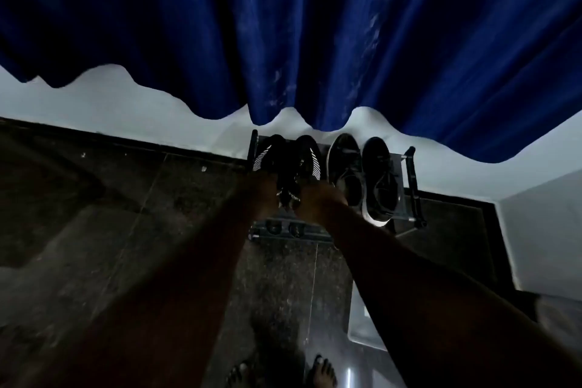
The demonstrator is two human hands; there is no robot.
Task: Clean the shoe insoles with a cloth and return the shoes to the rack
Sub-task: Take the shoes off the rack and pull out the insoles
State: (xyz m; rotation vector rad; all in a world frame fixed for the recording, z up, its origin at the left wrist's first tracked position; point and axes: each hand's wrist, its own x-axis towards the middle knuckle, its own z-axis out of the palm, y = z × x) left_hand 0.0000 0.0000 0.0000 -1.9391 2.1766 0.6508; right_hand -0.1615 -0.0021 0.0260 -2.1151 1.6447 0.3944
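Note:
A low metal shoe rack (412,186) stands against the white wall under a blue curtain. On its left half sits a pair of black knit sneakers with white side stripes, the left sneaker (267,154) and the right sneaker (311,154) side by side. My left hand (259,195) grips the heel of the left one and my right hand (316,203) grips the heel of the right one. Their laces hang between my hands. A pair of dark lace-up shoes with white soles (362,176) rests on the rack's right half. No cloth is visible.
A blue curtain (299,28) hangs over the wall above the rack. The floor is dark speckled tile (126,230). A pale flat object (362,324) lies on the floor under my right forearm. My bare feet (321,372) show at the bottom edge. A wall corner stands at the right.

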